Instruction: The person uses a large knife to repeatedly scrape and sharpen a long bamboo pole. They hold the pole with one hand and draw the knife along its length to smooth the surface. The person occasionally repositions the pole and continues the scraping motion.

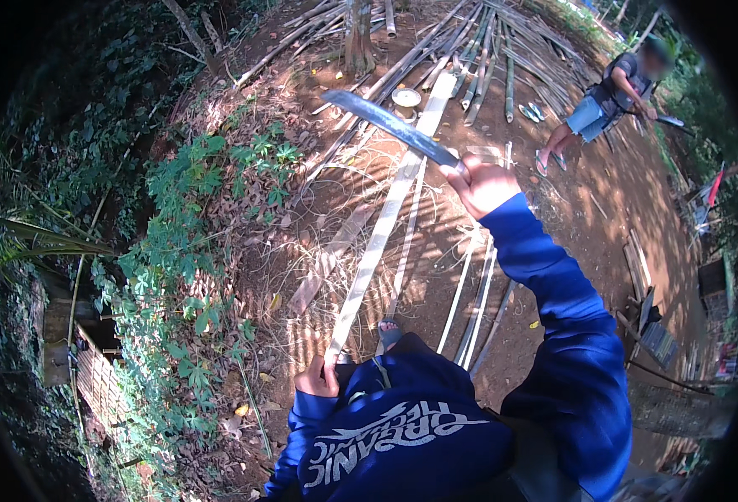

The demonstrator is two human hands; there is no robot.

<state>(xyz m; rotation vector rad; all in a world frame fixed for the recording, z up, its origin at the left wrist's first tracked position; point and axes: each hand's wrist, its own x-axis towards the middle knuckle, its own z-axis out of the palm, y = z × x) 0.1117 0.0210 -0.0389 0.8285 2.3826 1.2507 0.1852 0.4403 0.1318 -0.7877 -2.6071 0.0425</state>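
My right hand (484,186) is raised in front of me, wrapped round the handle of a machete (394,125). Its long dark blade points to the far left and passes over a pale bamboo strip (383,219). That strip runs from near my body to the bamboo pile. Down by my left side, my left hand (317,381) is closed on the strip's near end. Thin curled shavings (298,259) lie scattered on the ground around the strip.
Bamboo poles (490,50) fan out at the far side near a tree trunk (358,42). A round pale object (406,98) sits by the strip. Narrow strips (469,293) lie to the right. Another person (607,100) stands far right. Green plants (193,184) grow left.
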